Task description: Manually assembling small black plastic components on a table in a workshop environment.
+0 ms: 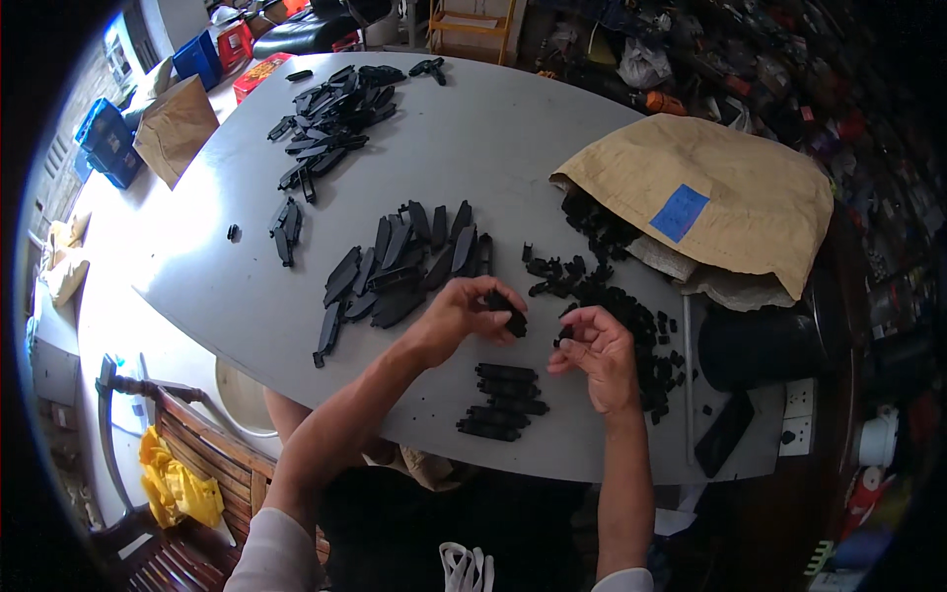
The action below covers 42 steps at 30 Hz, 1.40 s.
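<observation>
I am pinching a long black plastic piece [508, 314] with my left hand [462, 314], thumb and fingertips closing on its upper end, just above the near middle of the grey table [493, 148]. My right hand [597, 350] is curling around a small black clip [564, 335], finger and thumb pressing together on it; the clip is largely hidden, so I am guessing at its shape.

The long piece is looking light, rigid and smooth, a moulded part that should not bend; I am judging that a grip across its narrow sides near one end is holding it best. Its long axis is tilting from upper left to lower right, the free end pointing toward my right hand.

A row of finished pieces [503, 403] is lying by the near edge, each lengthwise left to right. A heap of long pieces [400, 266] is sitting toward the table's centre, another heap [330, 113] at the far left, and loose clips [631, 326] are spilling from a brown paper sack [730, 197] at the right edge.
</observation>
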Available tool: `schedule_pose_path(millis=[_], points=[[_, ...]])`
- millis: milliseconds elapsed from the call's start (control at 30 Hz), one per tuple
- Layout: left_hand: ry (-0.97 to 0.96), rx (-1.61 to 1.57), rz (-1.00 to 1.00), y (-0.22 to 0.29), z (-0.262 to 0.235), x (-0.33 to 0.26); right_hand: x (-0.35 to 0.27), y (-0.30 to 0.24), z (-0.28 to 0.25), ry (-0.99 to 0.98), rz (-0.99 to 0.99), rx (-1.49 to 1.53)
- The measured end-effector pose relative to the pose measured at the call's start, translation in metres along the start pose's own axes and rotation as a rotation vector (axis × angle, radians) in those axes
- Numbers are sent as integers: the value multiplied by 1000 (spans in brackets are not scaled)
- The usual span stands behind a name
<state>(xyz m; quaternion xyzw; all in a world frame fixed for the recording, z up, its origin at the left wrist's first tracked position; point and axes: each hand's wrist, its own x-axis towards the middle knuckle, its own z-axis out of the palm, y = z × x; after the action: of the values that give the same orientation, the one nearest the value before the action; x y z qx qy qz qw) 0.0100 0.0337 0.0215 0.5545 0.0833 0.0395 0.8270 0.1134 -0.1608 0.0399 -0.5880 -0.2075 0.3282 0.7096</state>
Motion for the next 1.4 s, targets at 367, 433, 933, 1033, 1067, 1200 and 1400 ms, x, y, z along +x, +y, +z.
schedule_pose_path(millis=[367,433,933,1033,1067,1200,1400], points=[[255,1099,500,-19,2,-18,7,6,6,19,84,-185],[253,1020,460,-18,2,-18,11,9,14,22,78,-190],[253,996,422,-28,-7,-19,24,12,45,-34,-21,-918],[255,996,409,-27,-5,-19,25,17,36,-96,-152,-897],[260,994,406,-28,-6,-19,24,15,38,-80,-136,-871],[249,983,427,-27,-5,-18,23,7,45,-103,-158,-960],[248,996,439,-29,-6,-18,27,-7,45,-271,-245,-1232]])
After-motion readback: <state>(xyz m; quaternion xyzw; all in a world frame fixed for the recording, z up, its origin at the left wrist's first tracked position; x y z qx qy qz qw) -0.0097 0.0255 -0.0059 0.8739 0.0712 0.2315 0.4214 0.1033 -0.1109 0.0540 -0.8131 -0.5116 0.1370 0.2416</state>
